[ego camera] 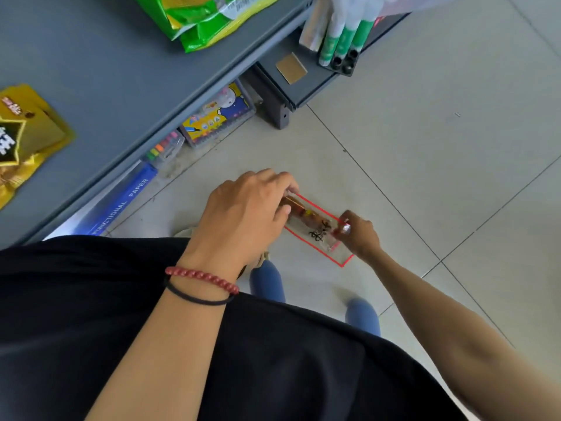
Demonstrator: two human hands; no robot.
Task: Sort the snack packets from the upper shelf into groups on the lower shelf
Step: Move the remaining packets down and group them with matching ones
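Left hand (246, 214), knuckles up, grips one end of a clear snack packet (317, 227); right hand (361, 237) pinches the other end.

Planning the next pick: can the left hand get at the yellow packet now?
Probably not yet: the left hand grips one end of the clear packet. The yellow packet lies uncovered on the shelf, so once that hand lets go, the way looks free.

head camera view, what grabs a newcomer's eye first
A clear red-edged plastic snack packet at centre, gripped by the left hand and pinched at its corner by the right hand. Green snack bags lie on the grey metal shelf at top, a gold foil packet at its left edge.
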